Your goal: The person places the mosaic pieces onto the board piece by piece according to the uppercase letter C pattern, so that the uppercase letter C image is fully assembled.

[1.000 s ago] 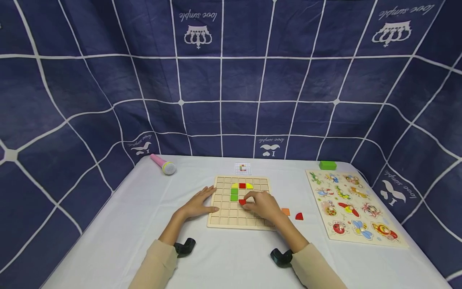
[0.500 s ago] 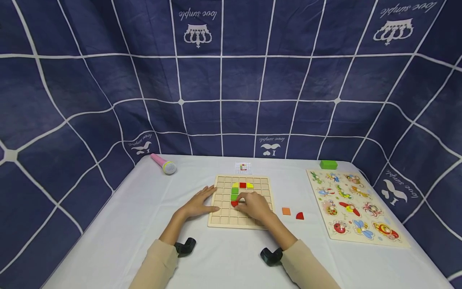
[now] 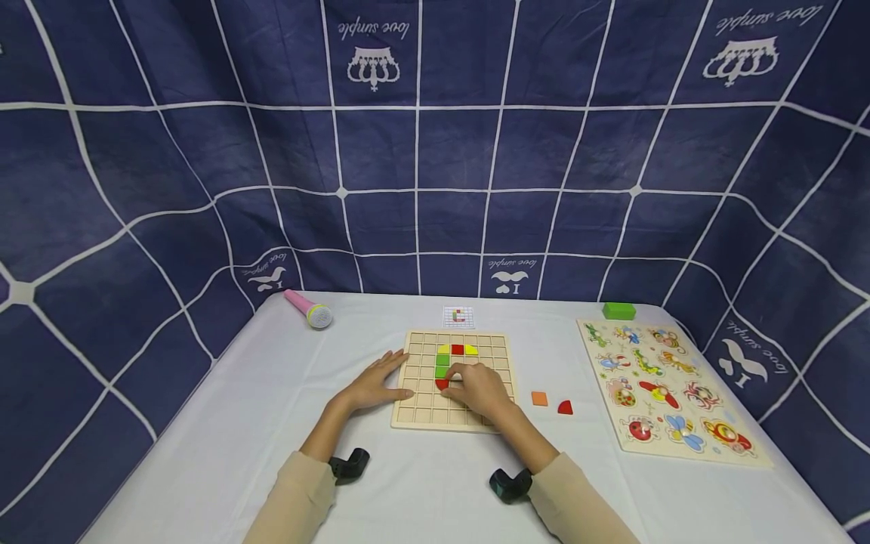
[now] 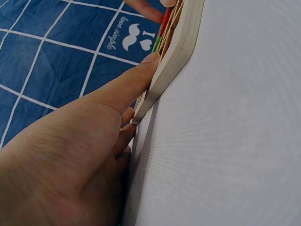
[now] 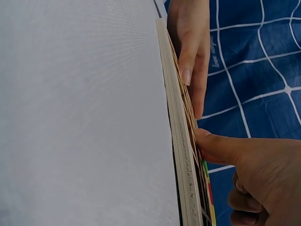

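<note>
A wooden grid board [image 3: 421,415] lies on the white table. My left hand [image 3: 372,384] rests at its left edge with fingers extended; in the left wrist view the thumb of that left hand [image 4: 84,132] touches the board's top. My right hand [image 3: 481,389] pinches a red quarter-circle tile [image 3: 442,384] at a cell just below two green square tiles [image 3: 442,366]. A red square tile [image 3: 458,349] sits in an upper row between two yellow tiles [image 3: 472,350]. In the right wrist view the right hand [image 5: 268,174] has its thumb down at the board and its other fingers curled.
Right of the board lie an orange square tile [image 3: 539,398] and another red quarter-circle tile [image 3: 565,408]. A small pattern card [image 3: 458,316] lies behind it. Farther out are an animal puzzle board [image 3: 669,385], a green block [image 3: 619,310] and a pink toy microphone [image 3: 307,308].
Over the last second my right hand has moved left across the board, bringing the red quarter-circle tile under the green squares. Since half a second ago it has hardly moved. The left hand stays put.
</note>
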The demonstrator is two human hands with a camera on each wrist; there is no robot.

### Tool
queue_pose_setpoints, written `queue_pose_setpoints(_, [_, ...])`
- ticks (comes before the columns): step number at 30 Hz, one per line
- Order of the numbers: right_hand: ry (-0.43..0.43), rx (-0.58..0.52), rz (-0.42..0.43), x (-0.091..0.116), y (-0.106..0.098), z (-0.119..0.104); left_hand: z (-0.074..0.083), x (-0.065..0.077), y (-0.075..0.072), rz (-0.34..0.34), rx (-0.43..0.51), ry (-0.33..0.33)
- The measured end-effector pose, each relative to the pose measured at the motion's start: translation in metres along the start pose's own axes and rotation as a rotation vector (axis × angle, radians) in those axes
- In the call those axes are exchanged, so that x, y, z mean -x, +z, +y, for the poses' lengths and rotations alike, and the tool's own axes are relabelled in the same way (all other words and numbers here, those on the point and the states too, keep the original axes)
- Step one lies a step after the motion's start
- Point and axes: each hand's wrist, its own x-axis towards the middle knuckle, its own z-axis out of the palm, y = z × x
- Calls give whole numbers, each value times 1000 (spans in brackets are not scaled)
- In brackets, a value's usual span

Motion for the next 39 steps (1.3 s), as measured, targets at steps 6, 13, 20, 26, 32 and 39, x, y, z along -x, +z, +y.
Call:
queue_pose_setpoints(6, [11, -32, 10, 5, -5, 4, 0, -1, 1, 7, -5, 7])
queue_pose_setpoints(13, [54, -78, 30, 17, -26, 21, 0, -1, 2, 5, 4, -12])
queue_pose_setpoints(20, [96, -68, 64, 39, -51, 58, -1, -1, 3, 7, 1, -9])
queue_pose_setpoints(26, [152, -63, 38, 62, -67, 90, 0, 0, 3, 4, 11, -21])
queue_pose_setpoints(32, [178, -64, -9, 78, -75, 112, 0, 0, 3, 7, 11, -19])
queue_pose_setpoints(39, [183, -57, -80, 84, -77, 118, -1, -1, 2, 17, 28, -15])
